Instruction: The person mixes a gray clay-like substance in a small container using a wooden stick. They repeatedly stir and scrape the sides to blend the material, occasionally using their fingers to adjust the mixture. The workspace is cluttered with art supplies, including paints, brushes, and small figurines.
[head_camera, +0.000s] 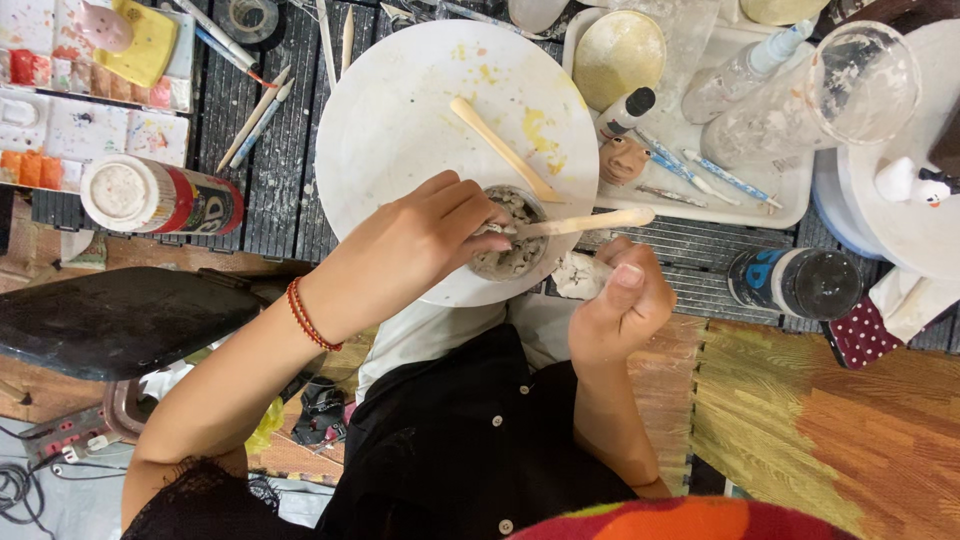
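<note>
Shaping in hand: left hand (425, 240) steadying small grey clay pot (512, 235) on white round board (400, 130); right hand (625, 300), grip closed on wooden modelling tool (585, 223). Next: gentle, steady tool pressure inside rim.

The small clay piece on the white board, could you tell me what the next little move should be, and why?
Probably press the wooden tool's tip onto the clay piece: the right hand aims it at the top, and the left hand grips the piece on the white round board.
</note>
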